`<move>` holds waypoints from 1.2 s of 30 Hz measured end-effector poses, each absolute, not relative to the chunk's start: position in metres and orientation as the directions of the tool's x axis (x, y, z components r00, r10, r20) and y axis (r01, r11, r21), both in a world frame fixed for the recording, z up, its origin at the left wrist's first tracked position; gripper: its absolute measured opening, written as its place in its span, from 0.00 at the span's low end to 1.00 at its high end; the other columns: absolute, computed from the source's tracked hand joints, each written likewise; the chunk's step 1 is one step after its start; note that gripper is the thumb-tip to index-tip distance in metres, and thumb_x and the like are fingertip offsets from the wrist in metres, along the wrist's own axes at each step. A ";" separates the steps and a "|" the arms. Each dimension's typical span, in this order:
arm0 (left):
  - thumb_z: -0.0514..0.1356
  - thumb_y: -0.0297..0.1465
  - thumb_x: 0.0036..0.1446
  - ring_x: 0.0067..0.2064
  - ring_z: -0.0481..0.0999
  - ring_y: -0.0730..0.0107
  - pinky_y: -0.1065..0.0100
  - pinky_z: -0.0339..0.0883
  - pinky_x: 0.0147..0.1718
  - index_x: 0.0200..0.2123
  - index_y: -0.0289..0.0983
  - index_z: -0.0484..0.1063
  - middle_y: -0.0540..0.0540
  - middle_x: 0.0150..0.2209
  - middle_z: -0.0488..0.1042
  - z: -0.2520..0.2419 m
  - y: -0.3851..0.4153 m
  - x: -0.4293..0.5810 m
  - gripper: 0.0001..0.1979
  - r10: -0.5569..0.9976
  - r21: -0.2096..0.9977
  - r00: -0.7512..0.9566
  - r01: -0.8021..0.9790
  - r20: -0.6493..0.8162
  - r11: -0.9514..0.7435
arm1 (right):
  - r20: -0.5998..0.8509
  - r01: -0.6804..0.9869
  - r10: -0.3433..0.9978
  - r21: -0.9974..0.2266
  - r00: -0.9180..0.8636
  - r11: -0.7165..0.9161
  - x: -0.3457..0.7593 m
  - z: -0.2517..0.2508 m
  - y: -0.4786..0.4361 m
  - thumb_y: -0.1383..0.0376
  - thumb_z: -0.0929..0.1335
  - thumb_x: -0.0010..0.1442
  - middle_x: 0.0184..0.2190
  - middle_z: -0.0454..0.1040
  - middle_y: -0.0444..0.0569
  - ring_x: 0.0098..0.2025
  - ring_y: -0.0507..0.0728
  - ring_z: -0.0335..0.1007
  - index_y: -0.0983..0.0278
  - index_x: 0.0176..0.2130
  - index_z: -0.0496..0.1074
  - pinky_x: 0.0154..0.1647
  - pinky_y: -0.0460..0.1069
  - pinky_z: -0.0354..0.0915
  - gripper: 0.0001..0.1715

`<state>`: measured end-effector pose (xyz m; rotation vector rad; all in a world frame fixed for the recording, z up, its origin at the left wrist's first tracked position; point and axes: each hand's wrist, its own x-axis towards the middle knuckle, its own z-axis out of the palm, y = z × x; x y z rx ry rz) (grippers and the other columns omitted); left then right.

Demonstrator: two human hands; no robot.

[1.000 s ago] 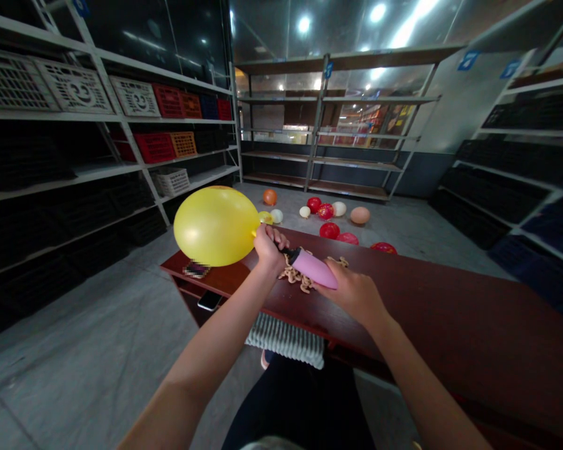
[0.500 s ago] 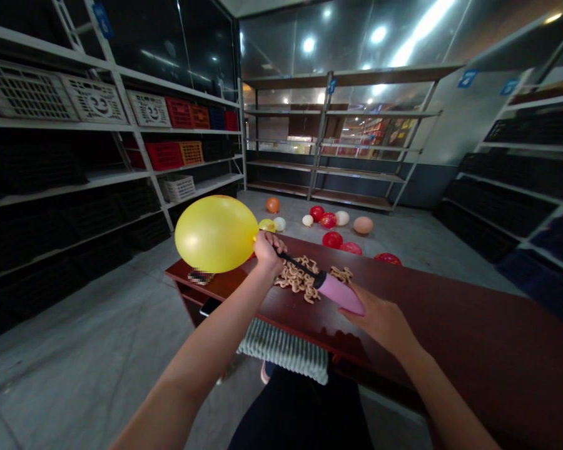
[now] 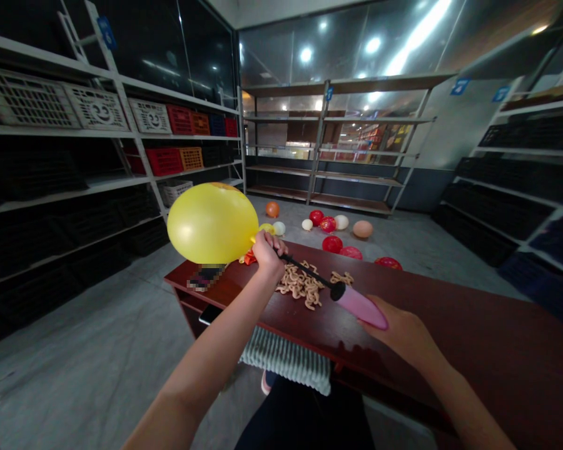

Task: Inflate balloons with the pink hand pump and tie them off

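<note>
Right hand (image 3: 400, 337) pulls the pink balloon pump (image 3: 362, 305) farther out

A shop stockroom (steel shelving (image 3: 281, 169), plastic crates (image 3: 179, 119)).

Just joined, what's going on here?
A person sits at a dark red table. Their left hand grips the neck of an inflated yellow balloon together with the black hose of a pink hand pump. The pump's far end sits at their right hand. Tan curly pieces lie on the table, and more balloons lie on the floor beyond.
</note>
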<state>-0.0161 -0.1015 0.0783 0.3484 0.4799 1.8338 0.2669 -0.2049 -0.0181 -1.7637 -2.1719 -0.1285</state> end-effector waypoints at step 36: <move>0.48 0.25 0.61 0.11 0.49 0.77 0.70 0.48 0.13 0.16 0.39 0.48 0.55 0.12 0.49 0.059 -0.094 0.000 0.21 0.972 0.544 -0.231 -0.821 -0.038 -0.174 | 0.176 0.948 0.959 -0.191 -0.222 0.255 0.202 -0.002 -0.180 0.45 0.64 0.64 0.55 0.76 0.58 0.52 0.68 0.77 0.62 0.63 0.65 0.48 0.57 0.71 0.37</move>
